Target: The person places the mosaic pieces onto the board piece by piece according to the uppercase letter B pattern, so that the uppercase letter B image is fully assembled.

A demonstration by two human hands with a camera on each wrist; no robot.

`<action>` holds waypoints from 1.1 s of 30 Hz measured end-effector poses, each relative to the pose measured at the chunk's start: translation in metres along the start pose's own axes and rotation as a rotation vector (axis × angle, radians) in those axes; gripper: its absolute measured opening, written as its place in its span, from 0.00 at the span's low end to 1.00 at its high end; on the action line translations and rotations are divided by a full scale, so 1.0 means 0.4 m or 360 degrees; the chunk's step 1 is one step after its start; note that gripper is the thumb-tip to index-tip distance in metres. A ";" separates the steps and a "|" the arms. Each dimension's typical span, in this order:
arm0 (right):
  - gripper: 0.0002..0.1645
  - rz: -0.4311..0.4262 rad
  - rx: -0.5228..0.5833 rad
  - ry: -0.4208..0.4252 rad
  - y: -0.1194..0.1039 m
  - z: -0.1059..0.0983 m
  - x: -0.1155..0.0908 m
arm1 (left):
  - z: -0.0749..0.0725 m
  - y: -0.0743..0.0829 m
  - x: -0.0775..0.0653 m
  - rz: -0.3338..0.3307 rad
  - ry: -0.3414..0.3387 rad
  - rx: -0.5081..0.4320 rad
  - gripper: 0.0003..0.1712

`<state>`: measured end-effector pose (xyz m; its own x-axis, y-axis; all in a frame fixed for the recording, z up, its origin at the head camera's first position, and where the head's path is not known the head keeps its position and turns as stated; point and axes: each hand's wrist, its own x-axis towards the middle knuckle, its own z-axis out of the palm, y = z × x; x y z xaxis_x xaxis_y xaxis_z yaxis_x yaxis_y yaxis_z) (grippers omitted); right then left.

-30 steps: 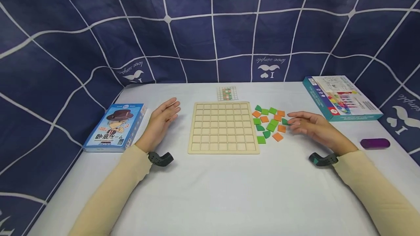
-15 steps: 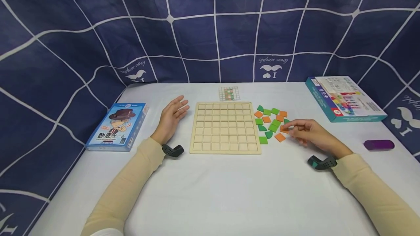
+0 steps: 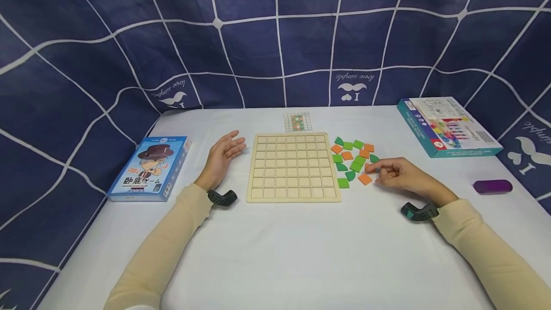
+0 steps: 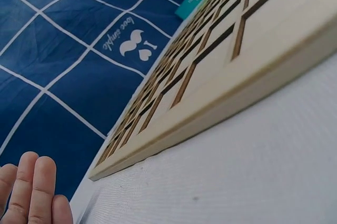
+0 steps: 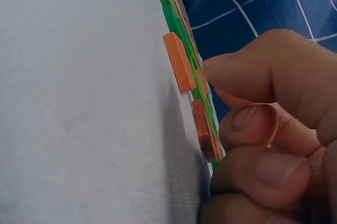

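Note:
A square wooden grid board (image 3: 293, 168) lies flat in the middle of the white table. Beside its right edge are scattered orange, light green and dark green tiles (image 3: 357, 166), some square, some with a rounded edge. My right hand (image 3: 400, 174) hovers low at the right of this scatter, its index fingertip right at an orange tile (image 3: 367, 168) that lies flat. In the right wrist view, two orange tiles (image 5: 179, 62) stand out close to the thumb, and the other fingers are bent. Left of the board, my left hand (image 3: 220, 159) rests empty, fingers relaxed.
A small pattern card (image 3: 297, 122) with a coloured grid lies behind the board. On the left is a blue game box (image 3: 148, 169); at the back right, a teal-edged box (image 3: 449, 128). A purple oblong case (image 3: 492, 186) lies at the far right. Dark blue cloth hangs behind.
My right hand has shifted slightly left and toward me, its index fingertip now over an orange tile. My left hand has moved right, nearer the board. The tiles look unmoved.

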<state>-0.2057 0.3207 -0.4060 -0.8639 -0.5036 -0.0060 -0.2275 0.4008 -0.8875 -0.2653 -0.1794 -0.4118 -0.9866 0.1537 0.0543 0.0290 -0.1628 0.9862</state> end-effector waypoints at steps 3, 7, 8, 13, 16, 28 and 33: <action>0.23 -0.0048 -0.0033 -0.0019 0.002 0.000 0.004 | -0.002 0.002 0.000 0.0015 -0.0003 -0.0003 0.31; 0.23 -0.0073 -0.0062 -0.0014 0.000 0.002 0.007 | -0.003 0.005 0.000 0.0027 -0.0007 0.0000 0.31; 0.23 -0.0076 -0.0069 -0.0007 0.000 0.003 0.008 | -0.003 0.006 0.001 0.0028 -0.0007 0.0002 0.31; 0.22 -0.0103 -0.0109 0.0022 0.002 0.007 0.011 | -0.003 0.005 0.005 0.0039 -0.0002 0.0030 0.30; 0.22 -0.0106 -0.0145 0.0037 0.002 0.010 0.013 | -0.003 0.002 0.009 0.0112 -0.0034 0.0272 0.28; 0.16 -0.0028 -0.0254 0.0076 -0.006 0.014 0.012 | 0.002 -0.007 -0.005 0.0182 -0.0189 0.1178 0.29; 0.16 0.0058 -0.0271 0.0095 -0.005 0.015 0.007 | -0.006 -0.011 -0.002 0.0175 -0.0202 0.1241 0.32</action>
<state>-0.2048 0.3138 -0.4070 -0.8969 -0.4422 -0.0048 -0.2642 0.5444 -0.7961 -0.2651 -0.1810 -0.4167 -0.9472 0.2939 0.1285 0.2751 0.5382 0.7967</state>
